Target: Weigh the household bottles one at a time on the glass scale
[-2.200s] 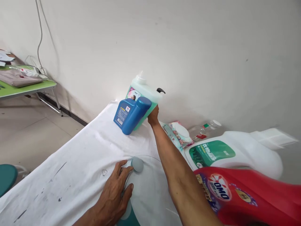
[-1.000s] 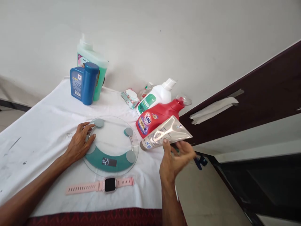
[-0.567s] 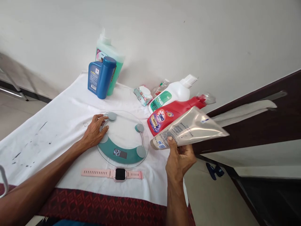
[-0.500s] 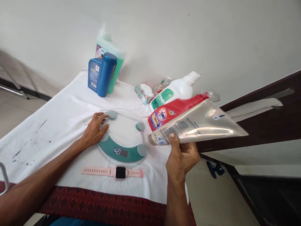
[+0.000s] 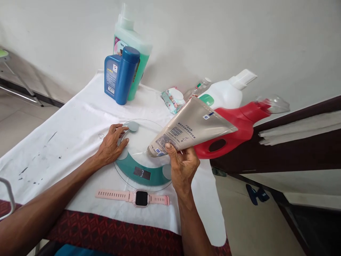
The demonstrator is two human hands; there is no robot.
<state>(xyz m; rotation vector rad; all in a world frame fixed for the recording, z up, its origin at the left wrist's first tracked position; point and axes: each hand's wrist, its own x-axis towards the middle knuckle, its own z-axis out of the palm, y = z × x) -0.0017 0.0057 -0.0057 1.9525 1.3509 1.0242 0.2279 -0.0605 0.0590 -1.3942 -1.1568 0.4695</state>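
My right hand [image 5: 183, 167] is wrapped round the lower part of a large champagne-coloured squeeze tube [image 5: 183, 129], thumb on the printed side. The tube is tilted, its cap end low at the left and its flat end up at the right, over the right part of a round glass bathroom scale [image 5: 138, 175]. My left hand [image 5: 113, 144] rests on the scale's left rim, thumb and fingers apart, fingertips near a grey pad. The scale has a green curved band and a display whose digits I cannot read. A pink-strapped smartwatch [image 5: 141, 198] lies in front of the scale.
A blue bottle [image 5: 124, 76] and a tall green liquid bottle [image 5: 141, 67] stand at the back left. To the right are a wipes pack [image 5: 173, 99], a white detergent bottle [image 5: 226, 94] and a red detergent bottle [image 5: 237, 122], partly behind the tube. White cloth [image 5: 66, 124] covers the table.
My right hand has brought the tube leftward, from beside the scale to over its right part. My left hand stays on the scale's rim. The camera view has shifted slightly.
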